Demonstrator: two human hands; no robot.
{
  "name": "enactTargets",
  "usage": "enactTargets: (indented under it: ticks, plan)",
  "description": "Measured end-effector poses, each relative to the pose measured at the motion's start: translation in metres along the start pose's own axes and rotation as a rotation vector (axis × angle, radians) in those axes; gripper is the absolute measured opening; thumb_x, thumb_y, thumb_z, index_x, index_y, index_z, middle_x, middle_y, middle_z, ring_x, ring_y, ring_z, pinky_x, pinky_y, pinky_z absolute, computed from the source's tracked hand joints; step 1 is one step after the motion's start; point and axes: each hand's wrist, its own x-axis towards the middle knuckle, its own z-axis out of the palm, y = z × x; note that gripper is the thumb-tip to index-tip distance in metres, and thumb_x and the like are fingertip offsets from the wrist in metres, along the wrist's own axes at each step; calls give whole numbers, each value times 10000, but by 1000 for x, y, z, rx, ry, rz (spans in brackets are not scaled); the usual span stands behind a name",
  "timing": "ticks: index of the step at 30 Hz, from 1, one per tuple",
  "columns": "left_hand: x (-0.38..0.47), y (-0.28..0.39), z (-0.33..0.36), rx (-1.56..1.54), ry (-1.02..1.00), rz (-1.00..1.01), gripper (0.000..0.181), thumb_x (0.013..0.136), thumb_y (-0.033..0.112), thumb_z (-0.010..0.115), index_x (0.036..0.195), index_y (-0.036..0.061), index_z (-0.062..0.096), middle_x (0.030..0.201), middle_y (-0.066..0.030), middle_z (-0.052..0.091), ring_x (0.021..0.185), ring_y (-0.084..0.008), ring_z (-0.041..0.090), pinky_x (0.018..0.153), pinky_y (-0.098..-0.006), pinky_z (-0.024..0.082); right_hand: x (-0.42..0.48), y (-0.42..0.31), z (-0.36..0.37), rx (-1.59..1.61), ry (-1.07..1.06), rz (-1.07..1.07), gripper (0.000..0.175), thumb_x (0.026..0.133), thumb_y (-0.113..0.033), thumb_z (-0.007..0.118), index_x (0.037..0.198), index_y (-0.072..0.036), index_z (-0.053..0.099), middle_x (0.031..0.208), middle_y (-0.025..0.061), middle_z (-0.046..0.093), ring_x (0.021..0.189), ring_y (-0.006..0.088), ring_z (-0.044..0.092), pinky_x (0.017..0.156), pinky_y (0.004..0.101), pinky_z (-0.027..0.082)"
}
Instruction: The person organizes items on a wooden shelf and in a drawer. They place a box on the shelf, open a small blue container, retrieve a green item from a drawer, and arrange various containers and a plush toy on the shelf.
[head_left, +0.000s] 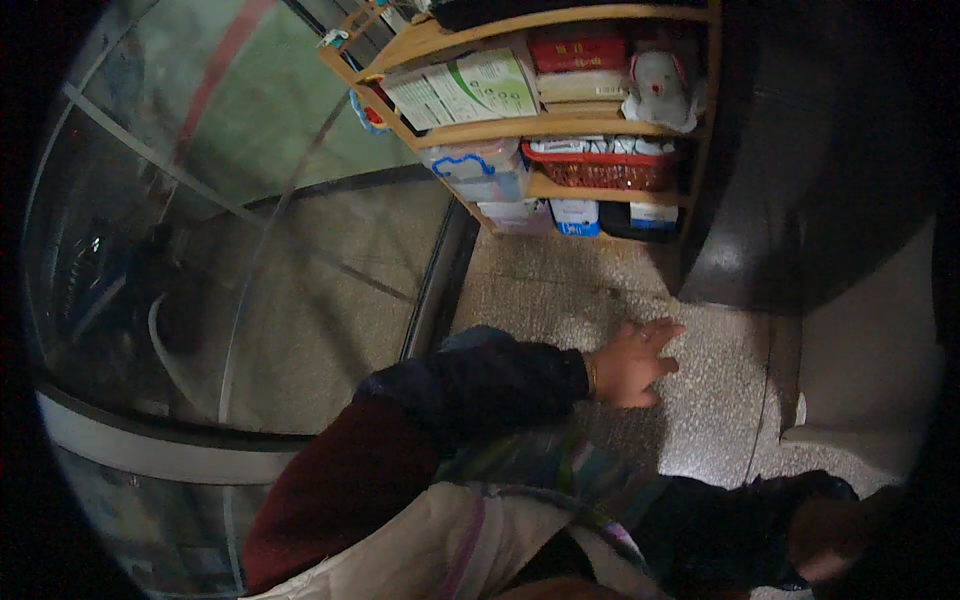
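Note:
My left hand reaches out over the speckled terrazzo floor, fingers apart and nothing held in them. A ring shows on one finger, and a dark cuff ends at the wrist. In the dim lower right corner is my right hand, blurred and mostly in shadow; its fingers cannot be made out. Beyond my left hand stands a wooden shelf unit. On it are red books, a grey plush toy and a red plastic basket with packets inside.
To the left are glass panels in a dark frame. A clear plastic box with a blue handle sits on a lower shelf, under a green-and-white printed box. A dark glossy cabinet or appliance rises at the right.

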Motion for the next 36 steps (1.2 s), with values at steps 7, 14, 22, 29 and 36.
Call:
enactTargets:
  ticks: [7,14,22,29,36]
  plan:
    - [0,0,3,-18,64,20,511,713,329,719,1136,64,613,1478,-237,237,1362,-433,240,977,-597,321,-4,5,1,2,14,-11,453,927,-539,474,754,-120,461,720,53,425,829,250,485,772,403,407]
    - [1,0,0,11,1,5,581,677,341,740,1164,57,597,1470,-233,238,1356,-436,236,1003,-600,307,-5,7,-2,-5,49,-2,447,926,-536,477,768,-118,465,735,58,432,840,254,487,776,405,410]
    - [2,1,-5,-6,50,31,497,699,303,715,1101,23,628,1464,-248,252,1370,-425,228,956,-587,318,-4,11,-4,-1,20,-16,441,925,-534,482,784,-116,470,753,63,439,852,258,490,781,408,414]
    - [0,5,-6,32,-5,-6,549,693,314,750,1162,69,603,1482,-219,220,1367,-429,228,971,-588,344,-3,9,-7,-20,47,14,436,924,-531,485,798,-114,473,768,68,445,862,262,493,785,411,417]
    - [0,4,-5,35,15,5,548,680,327,742,1143,62,613,1468,-227,244,1360,-420,240,998,-578,311,-4,9,-6,-21,57,28,432,923,-529,489,812,-111,477,784,72,451,873,265,496,789,413,419]
